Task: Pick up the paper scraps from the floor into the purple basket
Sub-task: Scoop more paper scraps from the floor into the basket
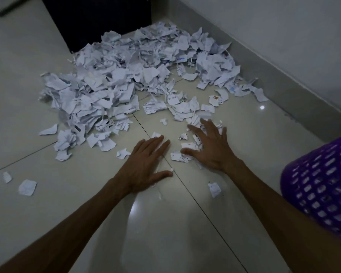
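Paper scraps (182,155), light, thin and easily scattered, are lying flat between spread hands, left hand (146,161) and right hand (207,146), best raked together, then scooped.

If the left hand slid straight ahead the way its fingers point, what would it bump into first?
Probably the small paper scrap right at the fingertips of the left hand. Beyond it lies bare floor tile, then the scattered scraps before the big pile.
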